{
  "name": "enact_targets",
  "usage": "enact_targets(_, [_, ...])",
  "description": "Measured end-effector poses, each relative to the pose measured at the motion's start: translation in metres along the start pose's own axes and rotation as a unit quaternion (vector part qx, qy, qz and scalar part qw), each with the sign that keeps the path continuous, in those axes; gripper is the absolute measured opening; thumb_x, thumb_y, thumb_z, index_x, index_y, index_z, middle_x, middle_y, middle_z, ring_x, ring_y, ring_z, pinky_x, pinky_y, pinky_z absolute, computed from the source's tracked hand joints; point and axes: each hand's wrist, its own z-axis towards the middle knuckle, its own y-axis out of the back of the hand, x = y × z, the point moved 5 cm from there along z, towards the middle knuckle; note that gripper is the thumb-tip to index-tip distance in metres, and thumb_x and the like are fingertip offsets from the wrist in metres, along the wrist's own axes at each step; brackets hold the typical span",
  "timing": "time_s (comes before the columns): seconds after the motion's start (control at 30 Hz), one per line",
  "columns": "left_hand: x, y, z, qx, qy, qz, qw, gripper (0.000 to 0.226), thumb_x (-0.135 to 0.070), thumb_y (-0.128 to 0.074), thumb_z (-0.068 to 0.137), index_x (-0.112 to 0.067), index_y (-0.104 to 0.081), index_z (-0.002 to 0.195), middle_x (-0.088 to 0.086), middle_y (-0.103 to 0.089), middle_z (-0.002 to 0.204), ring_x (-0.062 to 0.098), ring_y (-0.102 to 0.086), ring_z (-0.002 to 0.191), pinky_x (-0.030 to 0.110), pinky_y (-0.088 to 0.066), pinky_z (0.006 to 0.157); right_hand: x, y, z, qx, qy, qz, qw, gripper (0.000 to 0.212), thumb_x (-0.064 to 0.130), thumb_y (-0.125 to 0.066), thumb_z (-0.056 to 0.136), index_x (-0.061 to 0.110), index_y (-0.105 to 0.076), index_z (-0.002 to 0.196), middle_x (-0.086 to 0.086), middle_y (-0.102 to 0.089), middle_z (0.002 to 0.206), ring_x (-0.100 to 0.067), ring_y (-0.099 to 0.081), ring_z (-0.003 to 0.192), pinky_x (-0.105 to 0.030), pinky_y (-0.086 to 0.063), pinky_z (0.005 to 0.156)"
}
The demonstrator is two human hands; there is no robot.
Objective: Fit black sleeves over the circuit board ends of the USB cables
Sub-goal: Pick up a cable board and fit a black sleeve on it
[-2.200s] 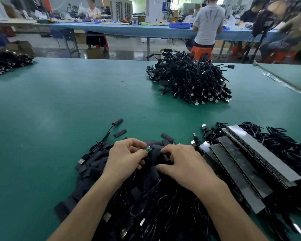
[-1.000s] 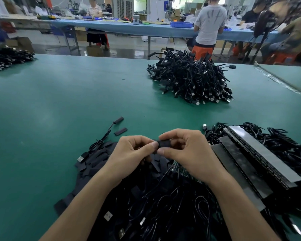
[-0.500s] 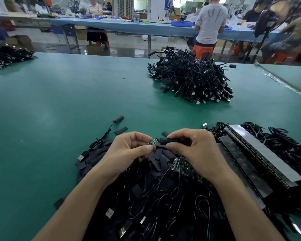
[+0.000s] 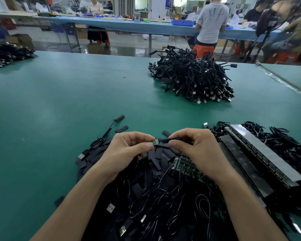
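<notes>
Your left hand [image 4: 129, 151] pinches the green circuit board [image 4: 156, 142], right hand [image 4: 198, 150] pinches the black sleeve [image 4: 170, 140], both just above loose sleeve pile [image 4: 159, 160]. Line sleeve mouth square to board, slide straight, no forcing.

The table [image 4: 59, 105] wears a matt green mat. Sleeves [image 4: 156, 159] look matt black and rubbery, cables [image 4: 163, 202] glossy plastic. At three o'clock, strips [image 4: 261, 150] shine grey.

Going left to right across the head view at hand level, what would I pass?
USB plug → left hand → circuit board → sleeve → right hand → taped strips.
</notes>
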Motion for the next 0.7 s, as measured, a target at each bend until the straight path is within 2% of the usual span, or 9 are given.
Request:
enact_targets(0.17, [-0.001, -0.0001, -0.0006, 0.004, -0.007, 0.016, 1.0, 0.018, 0.004, -0.071, 0.083, -0.012, -0.077, 0.079, 0.004, -0.068, 0.064, 0.005, -0.055, 0.05, 0.014, -0.046, 0.051, 0.0001, -0.0012, -0.0005, 0.007, -0.012, -0.006, 1.0, 0.013, 0.015, -0.082, 0.077, 0.021, -0.078, 0.088, 0.008, -0.07, 0.066, -0.006, -0.061, 0.062, -0.032, -0.055, 0.068])
enact_targets(0.33, [-0.0003, -0.0016, -0.0004, 0.014, -0.01, 0.025, 1.0, 0.018, 0.002, -0.072, 0.083, -0.014, -0.078, 0.077, 0.002, -0.068, 0.063, 0.005, -0.054, 0.05, 0.013, -0.045, 0.051, 0.0012, -0.003, -0.0012, 0.016, -0.006, -0.039, 0.999, 0.017, 0.02, -0.083, 0.077, 0.027, -0.077, 0.092, 0.012, -0.072, 0.074, 0.001, -0.063, 0.068, -0.018, -0.051, 0.069])
enact_targets(0.43, [0.0001, -0.0031, -0.0003, 0.021, -0.01, 0.028, 0.999, 0.024, 0.003, -0.072, 0.083, -0.018, -0.08, 0.075, 0.002, -0.071, 0.067, 0.005, -0.056, 0.052, 0.013, -0.045, 0.053, 0.0041, -0.0047, -0.0017, 0.025, 0.007, -0.038, 0.999, 0.019, 0.018, -0.083, 0.077, 0.031, -0.076, 0.089, 0.021, -0.073, 0.078, 0.008, -0.064, 0.07, -0.007, -0.045, 0.067])
enact_targets(0.5, [0.0007, -0.0033, -0.0002, 0.021, -0.009, 0.029, 0.999, 0.025, 0.002, -0.072, 0.083, -0.02, -0.08, 0.076, 0.001, -0.071, 0.066, 0.005, -0.056, 0.052, 0.013, -0.046, 0.053, 0.0039, -0.0049, -0.0015, 0.023, 0.006, -0.032, 0.999, 0.022, 0.017, -0.084, 0.076, 0.034, -0.075, 0.087, 0.017, -0.075, 0.081, 0.005, -0.066, 0.073, -0.009, -0.047, 0.069])
enact_targets(0.6, [0.0012, -0.0033, -0.0002, 0.021, -0.008, 0.028, 0.999, 0.024, 0.002, -0.072, 0.083, -0.019, -0.08, 0.076, 0.001, -0.069, 0.065, 0.005, -0.055, 0.052, 0.013, -0.045, 0.052, 0.0031, -0.0052, -0.0011, 0.021, -0.003, -0.014, 1.0, 0.023, 0.012, -0.084, 0.075, 0.03, -0.076, 0.087, 0.009, -0.077, 0.087, -0.007, -0.072, 0.085, -0.021, -0.055, 0.078])
enact_targets(0.7, [0.0013, -0.0029, -0.0005, 0.019, -0.006, 0.027, 0.999, 0.023, 0.002, -0.072, 0.083, -0.018, -0.079, 0.076, 0.001, -0.069, 0.064, 0.004, -0.055, 0.051, 0.013, -0.044, 0.052, 0.004, -0.0055, -0.0014, 0.025, -0.003, -0.001, 1.0, 0.021, 0.01, -0.083, 0.075, 0.026, -0.078, 0.088, 0.009, -0.077, 0.082, -0.004, -0.071, 0.08, -0.019, -0.054, 0.076])
